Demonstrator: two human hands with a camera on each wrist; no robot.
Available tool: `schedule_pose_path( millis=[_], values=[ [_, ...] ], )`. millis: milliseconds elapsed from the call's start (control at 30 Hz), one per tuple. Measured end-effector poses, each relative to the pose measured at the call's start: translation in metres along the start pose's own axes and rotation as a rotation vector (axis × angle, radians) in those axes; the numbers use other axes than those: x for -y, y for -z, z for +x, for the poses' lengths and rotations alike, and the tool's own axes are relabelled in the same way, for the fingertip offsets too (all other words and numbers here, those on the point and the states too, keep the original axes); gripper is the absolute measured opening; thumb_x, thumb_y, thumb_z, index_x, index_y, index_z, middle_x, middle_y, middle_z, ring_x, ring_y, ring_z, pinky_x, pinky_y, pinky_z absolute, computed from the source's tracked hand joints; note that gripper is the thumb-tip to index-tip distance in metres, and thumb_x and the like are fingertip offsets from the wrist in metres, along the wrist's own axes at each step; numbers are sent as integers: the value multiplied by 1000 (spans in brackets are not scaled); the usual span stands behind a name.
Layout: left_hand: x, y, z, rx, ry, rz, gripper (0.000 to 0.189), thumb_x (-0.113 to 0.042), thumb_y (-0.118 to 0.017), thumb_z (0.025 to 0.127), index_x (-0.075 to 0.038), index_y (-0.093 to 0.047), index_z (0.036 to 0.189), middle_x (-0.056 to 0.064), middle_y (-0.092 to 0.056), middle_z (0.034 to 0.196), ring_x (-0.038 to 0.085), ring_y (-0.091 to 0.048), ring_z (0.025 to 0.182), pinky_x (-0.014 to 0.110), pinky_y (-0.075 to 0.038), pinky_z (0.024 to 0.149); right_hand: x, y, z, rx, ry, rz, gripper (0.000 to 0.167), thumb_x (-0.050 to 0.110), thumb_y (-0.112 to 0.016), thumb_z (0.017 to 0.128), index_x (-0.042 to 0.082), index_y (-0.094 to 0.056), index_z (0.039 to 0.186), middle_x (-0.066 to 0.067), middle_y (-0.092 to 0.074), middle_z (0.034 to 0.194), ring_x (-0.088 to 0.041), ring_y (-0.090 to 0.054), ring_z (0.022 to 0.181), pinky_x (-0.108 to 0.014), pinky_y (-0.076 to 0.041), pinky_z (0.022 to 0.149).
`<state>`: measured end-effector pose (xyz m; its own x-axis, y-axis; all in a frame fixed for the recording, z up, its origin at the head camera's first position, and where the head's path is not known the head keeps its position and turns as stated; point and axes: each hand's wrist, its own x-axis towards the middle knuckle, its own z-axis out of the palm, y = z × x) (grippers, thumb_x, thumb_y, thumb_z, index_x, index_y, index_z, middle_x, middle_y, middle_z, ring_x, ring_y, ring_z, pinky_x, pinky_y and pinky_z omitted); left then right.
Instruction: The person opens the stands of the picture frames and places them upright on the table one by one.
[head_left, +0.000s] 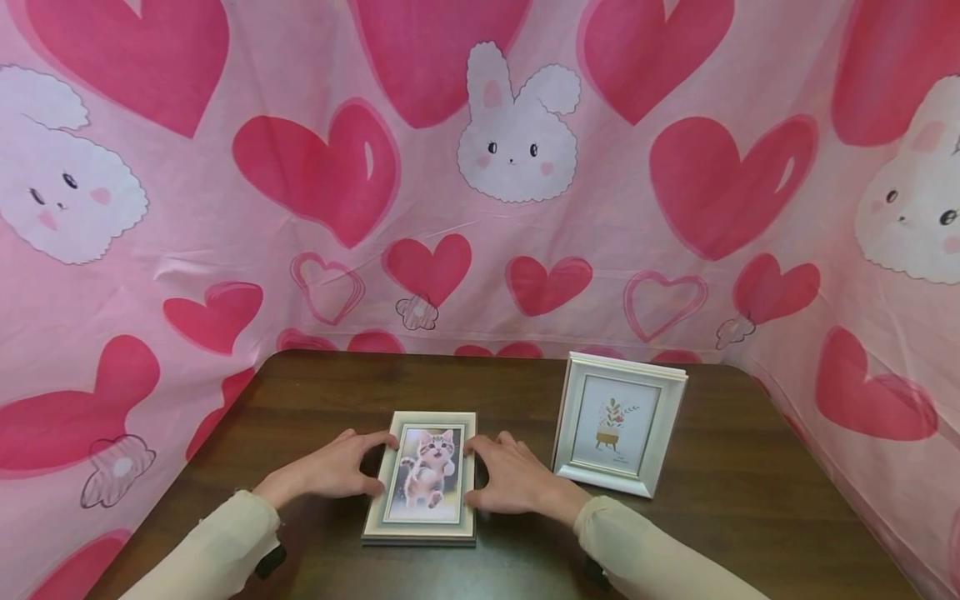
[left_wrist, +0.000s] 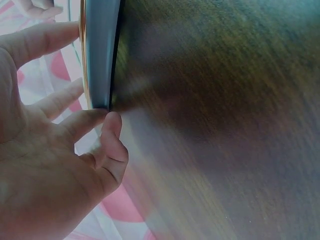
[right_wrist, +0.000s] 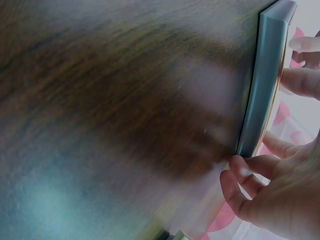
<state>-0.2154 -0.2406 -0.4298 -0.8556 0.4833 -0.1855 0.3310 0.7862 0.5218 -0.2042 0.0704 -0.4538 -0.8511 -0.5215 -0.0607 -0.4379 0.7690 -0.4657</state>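
Kitten frame (head_left: 431,475), pale border, gilt inner line: face up on the desk (head_left: 750,467), between both hands. Left hand (head_left: 341,467): grip closed on the frame's left side, thumb nearer the wearer, fingers farther along. Right hand (head_left: 513,479): grip closed likewise on the right side. Plant frame (head_left: 618,429), white: standing, leaned back, beyond the right wrist. Backdrop (head_left: 615,217): pink cloth, hearts, rabbit faces.
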Motion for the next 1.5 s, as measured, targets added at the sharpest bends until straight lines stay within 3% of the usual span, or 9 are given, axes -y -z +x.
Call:
schedule_pose_path(
  millis=[467,1033,1500],
  values=[
    [2,0,0,6,-1,-7,64,-31,-88,79,-19,-63,136,9,-65,132,29,-48,107,53,-44,87,-1,-1,0,-7,6,-6,63,48,-79,82,19,-62,135,3,-66,124,-19,-49,106,-41,-43,93],
    [1,-3,-1,-9,-17,4,63,-29,-88,80,-17,-62,136,10,-66,129,29,-49,107,53,-44,89,-1,-1,-1,-13,13,-6,62,49,-79,82,19,-63,133,3,-66,125,-18,-49,105,-43,-44,94],
    [-1,-1,-1,-3,9,-3,65,-29,-88,80,-17,-62,138,9,-66,128,29,-48,107,52,-44,88,-3,-2,1,-25,14,1,61,48,-80,81,19,-63,132,3,-67,120,-18,-49,104,-41,-44,93]
  ],
)
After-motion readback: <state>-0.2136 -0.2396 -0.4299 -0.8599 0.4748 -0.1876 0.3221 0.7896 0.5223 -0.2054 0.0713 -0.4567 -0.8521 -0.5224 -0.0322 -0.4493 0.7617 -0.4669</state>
